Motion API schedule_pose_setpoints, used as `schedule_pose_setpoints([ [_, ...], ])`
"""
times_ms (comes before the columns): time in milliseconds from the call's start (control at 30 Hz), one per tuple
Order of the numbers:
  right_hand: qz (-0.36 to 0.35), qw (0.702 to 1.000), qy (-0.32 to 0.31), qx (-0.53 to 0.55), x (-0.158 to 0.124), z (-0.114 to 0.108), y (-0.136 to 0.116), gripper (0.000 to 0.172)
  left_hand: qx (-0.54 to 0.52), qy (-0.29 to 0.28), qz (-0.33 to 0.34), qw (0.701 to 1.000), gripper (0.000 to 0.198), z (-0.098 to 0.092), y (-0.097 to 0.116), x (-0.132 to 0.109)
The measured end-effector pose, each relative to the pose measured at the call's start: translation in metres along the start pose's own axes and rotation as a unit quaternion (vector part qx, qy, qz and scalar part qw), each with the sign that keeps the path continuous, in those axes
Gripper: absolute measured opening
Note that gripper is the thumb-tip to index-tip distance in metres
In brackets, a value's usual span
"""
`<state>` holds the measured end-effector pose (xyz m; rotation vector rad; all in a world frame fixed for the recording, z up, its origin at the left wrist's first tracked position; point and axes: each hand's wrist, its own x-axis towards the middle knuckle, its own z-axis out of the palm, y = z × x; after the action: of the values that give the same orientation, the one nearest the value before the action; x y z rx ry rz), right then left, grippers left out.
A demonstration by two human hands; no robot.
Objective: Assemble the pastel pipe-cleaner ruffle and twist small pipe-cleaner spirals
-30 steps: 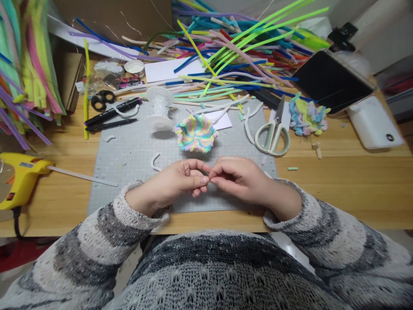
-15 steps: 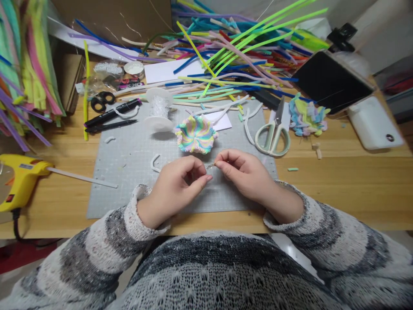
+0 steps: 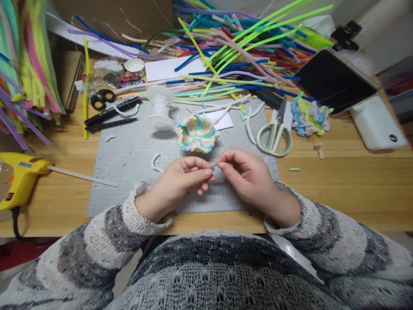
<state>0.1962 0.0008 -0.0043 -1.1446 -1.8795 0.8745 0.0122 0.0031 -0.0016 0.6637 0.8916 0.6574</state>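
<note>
Both hands meet low over the mat point(image 3: 129, 172), just this side of the flower point(image 3: 196, 133). The left hand point(image 3: 183, 178) and right hand point(image 3: 247, 174) each pinch one end of a tiny metal piece point(image 3: 212, 165) between thumb and forefinger, with the other fingers curled under. The piece is thin and silvery and too small to make out further. Its long axis runs roughly left to right, with the right end a touch higher. It sits between the two sets of fingertips, neither hand plainly nearer, held clear of the mat and in line with the flower's near rim. The flower is a ruffled pastel disc lying flat on the mat, apart from both hands. Right of the flower lie the scissors point(image 3: 274, 133), blades pointing away from the person. Left of the flower and a little farther back stands a spool point(image 3: 159, 110), with black markers point(image 3: 111, 113) farther left again. A curved white scrap point(image 3: 155, 161) lies on the mat to the near left of the flower, close by the left hand. Far left of the flower, off the mat, rests a yellow glue gun point(image 3: 19, 176) with its nozzle toward the mat. Behind the flower is a loose heap of pipe cleaners point(image 3: 245, 47) in many colours, and to the far right a dark tablet point(image 3: 332, 79). The worktop point(image 3: 338, 189) is pale wood and crowded at the back. The sleeves are grey-striped knit.
</note>
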Motion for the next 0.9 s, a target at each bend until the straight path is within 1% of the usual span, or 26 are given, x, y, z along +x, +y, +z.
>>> schedule_pose_setpoints([
  [167, 0.002, 1.0, 0.012, 0.013, -0.0009, 0.0013, 0.0004, 0.007, -0.02, -0.007, 0.003, 1.0, 0.019, 0.0001, 0.0004, 0.0006],
  [233, -0.005, 1.0, 0.02, 0.013, -0.0018, 0.0021, -0.0001, 0.006, -0.035, -0.021, -0.008, 0.999, 0.018, 0.0001, 0.0001, 0.0018],
  [400, -0.039, 0.998, 0.041, -0.035, -0.0036, 0.0026, -0.0025, 0.006, -0.079, -0.051, -0.059, 0.994, 0.018, 0.0009, -0.0005, 0.0043],
  [533, -0.064, 0.995, 0.04, -0.07, -0.0035, 0.0014, -0.0029, 0.007, -0.088, -0.053, -0.069, 0.992, 0.018, 0.001, -0.001, 0.0049],
  [600, -0.065, 0.994, 0.04, -0.074, -0.0031, 0.0014, -0.0021, 0.007, -0.082, -0.048, -0.062, 0.994, 0.018, 0.0012, -0.001, 0.0045],
  [800, -0.023, 0.998, 0.05, -0.025, -0.0036, 0.0046, -0.0005, 0.005, -0.003, 0.002, 0.019, 1.0, 0.015, 0.0012, -0.0015, 0.0018],
  [900, -0.022, 0.997, 0.06, -0.034, -0.0041, 0.0044, -0.0016, 0.006, 0.004, -0.001, 0.026, 1.0, 0.014, 0.0004, -0.0032, 0.0021],
])
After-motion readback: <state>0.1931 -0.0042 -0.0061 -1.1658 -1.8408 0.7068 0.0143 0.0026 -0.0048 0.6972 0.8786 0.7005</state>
